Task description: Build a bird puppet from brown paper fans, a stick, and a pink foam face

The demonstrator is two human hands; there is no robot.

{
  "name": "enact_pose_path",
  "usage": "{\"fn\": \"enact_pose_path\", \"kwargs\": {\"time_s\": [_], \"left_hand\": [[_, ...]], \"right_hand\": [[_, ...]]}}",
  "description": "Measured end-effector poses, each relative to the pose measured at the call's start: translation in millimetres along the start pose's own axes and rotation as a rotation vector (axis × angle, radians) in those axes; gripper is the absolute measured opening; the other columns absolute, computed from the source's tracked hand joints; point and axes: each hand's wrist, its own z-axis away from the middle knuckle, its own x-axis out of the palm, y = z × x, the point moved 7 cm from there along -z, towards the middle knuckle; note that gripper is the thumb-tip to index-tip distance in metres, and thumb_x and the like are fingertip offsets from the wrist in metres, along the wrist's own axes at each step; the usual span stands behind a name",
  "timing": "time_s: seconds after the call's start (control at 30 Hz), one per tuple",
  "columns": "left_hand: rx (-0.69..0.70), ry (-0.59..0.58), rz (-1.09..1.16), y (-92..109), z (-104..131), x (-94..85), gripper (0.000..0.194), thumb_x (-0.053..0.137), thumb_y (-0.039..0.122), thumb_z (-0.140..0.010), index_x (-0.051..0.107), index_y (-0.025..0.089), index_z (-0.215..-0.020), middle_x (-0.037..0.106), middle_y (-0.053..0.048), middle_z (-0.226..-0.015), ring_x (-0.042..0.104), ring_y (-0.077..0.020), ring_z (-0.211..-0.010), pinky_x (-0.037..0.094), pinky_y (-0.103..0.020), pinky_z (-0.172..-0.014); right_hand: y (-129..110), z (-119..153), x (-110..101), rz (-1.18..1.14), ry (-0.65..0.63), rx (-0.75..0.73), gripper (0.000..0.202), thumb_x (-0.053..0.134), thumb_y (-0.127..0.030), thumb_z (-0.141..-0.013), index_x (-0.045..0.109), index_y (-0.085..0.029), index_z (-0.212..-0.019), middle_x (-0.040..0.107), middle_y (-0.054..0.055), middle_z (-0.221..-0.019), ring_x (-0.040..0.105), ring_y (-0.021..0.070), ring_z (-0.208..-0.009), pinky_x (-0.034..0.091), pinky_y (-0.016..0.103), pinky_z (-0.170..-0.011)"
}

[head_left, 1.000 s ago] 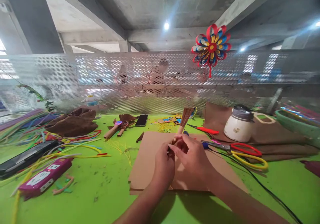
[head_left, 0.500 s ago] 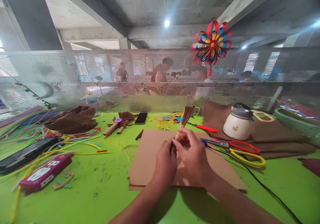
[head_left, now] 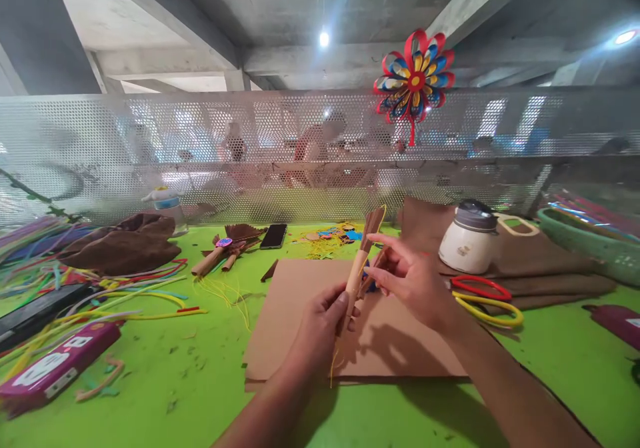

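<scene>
My left hand point(head_left: 327, 321) is closed around the lower part of a rolled brown paper tube point(head_left: 356, 278), which is tilted up and away from me. Pleated dark brown paper point(head_left: 373, 223) fans out of its top end. A thin yellow string point(head_left: 384, 213) loops beside the pleats, and loose yellow ends hang below the tube. Just right of the tube is my right hand point(head_left: 415, 278), thumb and index finger apart, the index tip close to the base of the pleats. Its other fingers are partly hidden. Beneath both hands lie flat sheets of brown paper point(head_left: 285, 328).
Scissors with red and yellow handles point(head_left: 485, 298) and a white jar point(head_left: 467, 241) are at right. Farther left lie rolled paper pieces point(head_left: 215, 258), a phone point(head_left: 274, 236), brown cloth-like material point(head_left: 125, 245) and a purple box point(head_left: 60, 368). A perforated screen point(head_left: 280, 195) closes off the back.
My right hand has come off the tube's lower part and moved right and up beside its top. More of the tube shows, held in my left hand. The view has shifted slightly right.
</scene>
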Motion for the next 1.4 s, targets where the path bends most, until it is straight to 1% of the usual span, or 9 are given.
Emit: {"fn": "enact_pose_path", "kwargs": {"time_s": [0.13,0.2,0.3,0.5,0.7,1.0,1.13,1.27,1.4], "left_hand": [[-0.029,-0.024,0.052,-2,1,2.2,0.036,0.073,0.038,-0.074,0.073,0.014,-0.101,0.067,-0.005,-0.082,0.056,-0.0113,-0.065,0.042,-0.021,-0.059],[-0.025,-0.041,0.033,0,2,4.0,0.031,0.071,0.038,-0.076,0.073,0.014,-0.095,0.067,-0.006,-0.08,0.055,-0.011,-0.064,0.042,-0.021,-0.059],[-0.012,-0.05,0.019,4,4,6.3,0.029,0.07,0.039,-0.076,0.073,0.012,-0.088,0.067,-0.007,-0.082,0.055,-0.0114,-0.064,0.041,-0.021,-0.058],[0.017,-0.043,-0.004,7,6,7.4,0.03,0.065,0.039,-0.079,0.072,0.012,-0.091,0.066,-0.008,-0.083,0.056,-0.0139,-0.067,0.043,-0.022,-0.058],[0.02,-0.048,-0.021,6,7,7.7,0.034,0.062,0.043,-0.084,0.071,0.012,-0.093,0.064,-0.006,-0.077,0.054,-0.0123,-0.064,0.042,-0.022,-0.057],[0.022,-0.059,-0.024,10,9,11.6,0.035,0.063,0.047,-0.083,0.067,0.012,-0.086,0.06,-0.003,-0.07,0.049,-0.0092,-0.058,0.038,-0.021,-0.055],[0.012,-0.054,-0.031,10,9,11.1,0.037,0.065,0.049,-0.081,0.066,0.011,-0.084,0.059,-0.003,-0.069,0.049,-0.0096,-0.06,0.038,-0.021,-0.055],[0.006,-0.053,-0.056,11,9,12.1,0.039,0.068,0.049,-0.078,0.066,0.011,-0.089,0.06,-0.004,-0.074,0.048,-0.0088,-0.06,0.037,-0.02,-0.055],[0.011,-0.047,-0.087,12,10,12.7,0.04,0.069,0.048,-0.078,0.066,0.011,-0.091,0.057,-0.002,-0.071,0.044,-0.0074,-0.057,0.034,-0.02,-0.053]], "right_hand": [[2,0,3,0.059,-0.006,-0.016,0.045,0.063,-0.027,-0.083,0.054,-0.019,-0.126,0.058,-0.002,-0.075,0.053,0.0108,-0.061,0.047,0.027,-0.056],[3,0,3,0.068,0.002,-0.019,0.043,0.064,-0.028,-0.083,0.055,-0.018,-0.124,0.058,-0.002,-0.074,0.053,0.0109,-0.061,0.047,0.027,-0.056],[2,0,3,0.07,0.015,-0.026,0.043,0.065,-0.031,-0.081,0.057,-0.017,-0.121,0.058,-0.001,-0.074,0.053,0.0111,-0.059,0.047,0.027,-0.054],[3,-1,4,0.059,0.047,-0.021,0.042,0.067,-0.035,-0.079,0.06,-0.017,-0.116,0.059,-0.001,-0.072,0.054,0.0111,-0.057,0.048,0.027,-0.054],[9,-2,4,0.021,0.051,-0.011,0.042,0.067,-0.033,-0.077,0.06,-0.015,-0.115,0.059,-0.001,-0.072,0.054,0.0112,-0.056,0.049,0.027,-0.052],[12,0,5,0.072,0.061,-0.037,0.038,0.065,-0.031,-0.081,0.061,-0.016,-0.116,0.061,0.0,-0.076,0.057,0.0121,-0.06,0.049,0.027,-0.056],[11,0,6,0.115,0.052,-0.047,0.038,0.064,-0.032,-0.082,0.061,-0.017,-0.117,0.062,0.001,-0.078,0.059,0.0132,-0.062,0.05,0.028,-0.057],[7,0,8,0.132,0.053,-0.061,0.039,0.064,-0.033,-0.082,0.062,-0.016,-0.116,0.063,0.001,-0.077,0.059,0.0137,-0.06,0.051,0.029,-0.058],[5,1,9,0.161,0.054,-0.095,0.037,0.063,-0.031,-0.082,0.062,-0.016,-0.116,0.063,0.001,-0.076,0.059,0.0132,-0.059,0.051,0.029,-0.058]]}}
